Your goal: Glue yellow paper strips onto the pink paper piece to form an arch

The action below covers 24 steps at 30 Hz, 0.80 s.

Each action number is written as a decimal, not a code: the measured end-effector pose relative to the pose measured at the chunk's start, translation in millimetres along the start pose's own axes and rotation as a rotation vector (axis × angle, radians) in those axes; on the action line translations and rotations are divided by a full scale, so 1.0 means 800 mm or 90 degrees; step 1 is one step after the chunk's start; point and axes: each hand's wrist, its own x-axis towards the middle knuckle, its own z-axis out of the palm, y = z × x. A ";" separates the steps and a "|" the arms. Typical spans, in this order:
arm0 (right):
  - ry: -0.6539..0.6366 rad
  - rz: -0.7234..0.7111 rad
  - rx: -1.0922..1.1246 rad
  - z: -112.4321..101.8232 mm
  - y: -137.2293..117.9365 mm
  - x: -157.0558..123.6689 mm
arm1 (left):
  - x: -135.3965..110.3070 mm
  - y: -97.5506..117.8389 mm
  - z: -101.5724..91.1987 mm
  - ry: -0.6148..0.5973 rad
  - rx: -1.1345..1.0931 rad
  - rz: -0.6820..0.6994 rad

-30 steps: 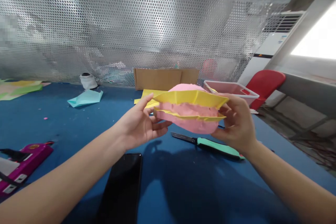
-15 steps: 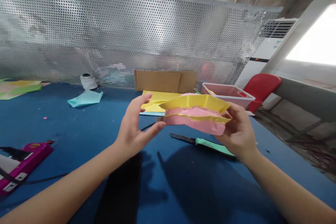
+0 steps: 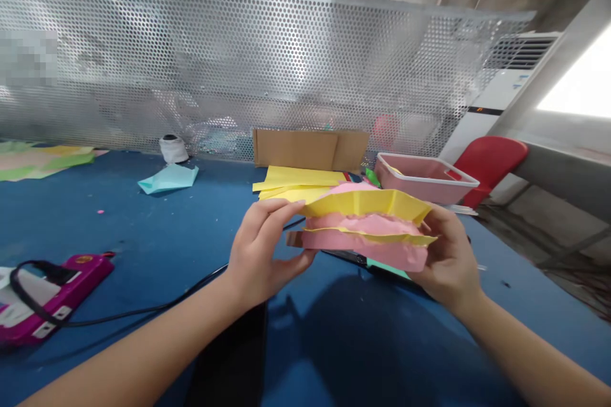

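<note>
A layered pink and yellow paper craft (image 3: pixel 367 224) is held up above the table between my two hands. My right hand (image 3: pixel 449 254) is closed round its right end, the fingers partly hidden behind it. At its left end, my left hand (image 3: pixel 265 248) pinches, with fingertips at the upper yellow edge and thumb lower down. A small brownish tab (image 3: pixel 294 239) sticks out at the left side of the craft. Below and behind it lies a knife with a green handle (image 3: pixel 389 268), mostly covered by the craft and my right hand.
Yellow paper sheets (image 3: pixel 291 179) lie before a cardboard piece (image 3: pixel 310 149). A pink basket (image 3: pixel 429 181) stands right. Leftward are a folded light-blue paper (image 3: pixel 169 179), a white thread spool (image 3: pixel 174 149) and a magenta power strip (image 3: pixel 79 286) with a cable. A black flat object (image 3: pixel 233 362) lies nearest me.
My left hand has come in from beside the paper craft and now grips its left end. The craft sits slightly lower in view, covering more of the knife. The view has shifted slightly left.
</note>
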 end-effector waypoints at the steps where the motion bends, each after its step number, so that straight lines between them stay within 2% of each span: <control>1: -0.002 0.002 0.004 0.000 0.001 0.000 | 0.000 0.000 0.000 -0.001 0.003 0.001; 5: -0.021 0.012 0.009 0.002 -0.001 0.004 | 0.000 -0.007 0.004 -0.048 0.010 -0.024; 8: -0.035 0.073 -0.060 0.003 -0.015 0.015 | 0.000 -0.013 0.009 -0.099 0.027 -0.067; 12: -0.024 0.148 -0.210 0.008 -0.041 0.039 | 0.002 -0.004 0.010 -0.035 0.036 -0.161; 14: -0.027 0.154 -0.259 0.012 -0.050 0.050 | 0.008 0.011 0.009 -0.075 -0.086 -0.263; 16: -0.036 0.140 -0.294 0.018 -0.055 0.059 | 0.019 0.030 0.008 -0.238 -0.328 -0.408; 17: -0.040 0.127 -0.304 0.021 -0.056 0.063 | 0.026 0.040 0.008 -0.298 -0.456 -0.472; 18: -0.047 0.115 -0.308 0.024 -0.058 0.065 | 0.034 0.049 0.009 -0.317 -0.571 -0.519; 21: -0.071 0.097 -0.287 0.034 -0.061 0.070 | 0.054 0.067 0.015 -0.216 -0.835 -0.672; 24: -0.082 0.107 -0.232 0.038 -0.062 0.070 | 0.063 0.071 0.024 -0.095 -0.916 -0.800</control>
